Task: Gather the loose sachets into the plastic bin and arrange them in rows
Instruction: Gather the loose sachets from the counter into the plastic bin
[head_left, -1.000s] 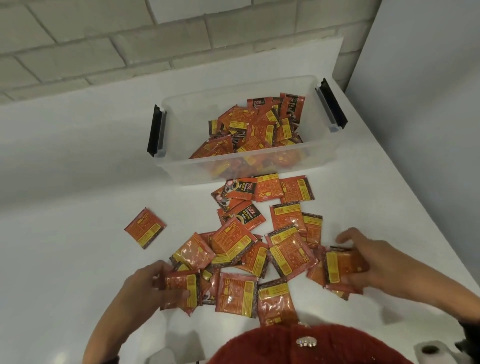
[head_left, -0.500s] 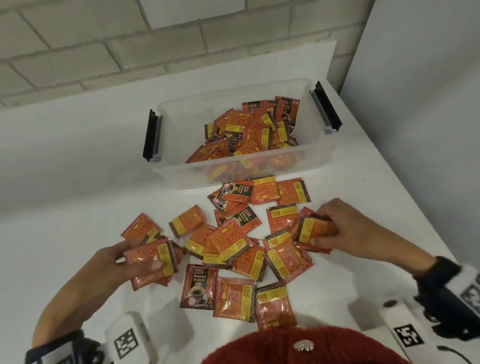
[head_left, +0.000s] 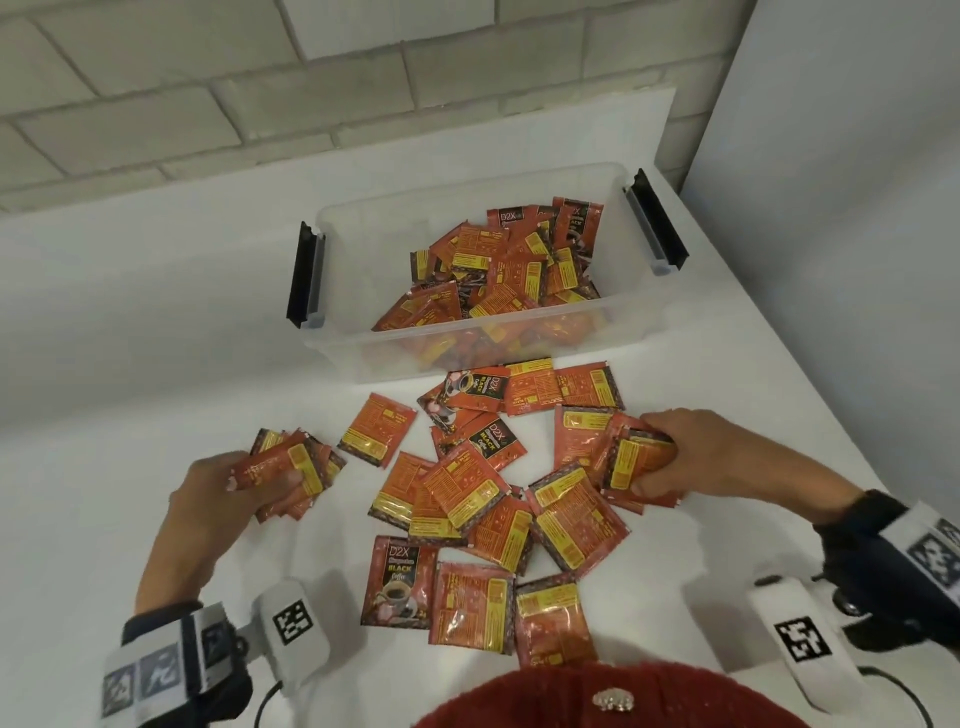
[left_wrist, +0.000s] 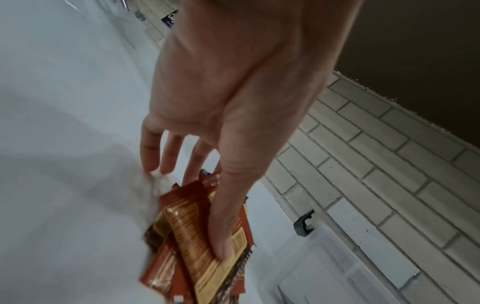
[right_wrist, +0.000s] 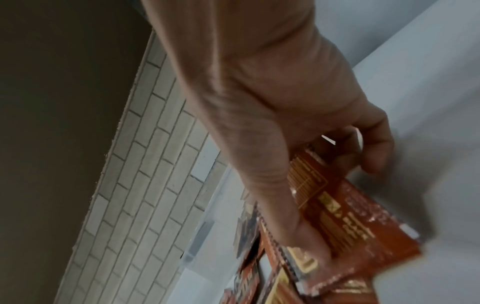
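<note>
Several orange and red coffee sachets (head_left: 470, 491) lie scattered on the white table in front of a clear plastic bin (head_left: 613, 332) with black latches. More sachets (head_left: 511, 270) are heaped in the bin's right half. My left hand (head_left: 254, 480) grips a small stack of sachets (head_left: 291, 467) at the left of the pile; the left wrist view shows my thumb (left_wrist: 223, 236) pressed on top of that stack (left_wrist: 197, 246). My right hand (head_left: 670, 457) grips another bunch of sachets (head_left: 631, 460) at the right of the pile, thumb pressed on it (right_wrist: 345, 226).
A brick wall (head_left: 208, 104) runs behind the table, and a plain wall (head_left: 857, 156) stands close on the right. The table edge (head_left: 810, 457) slants down the right side. The bin's left half (head_left: 374, 270) holds no sachets. A red knitted cap (head_left: 597, 701) fills the bottom.
Both hands have moved away from me toward the bin with their bunches of sachets. The left hand has gathered the sachet that lay apart at the left into its stack.
</note>
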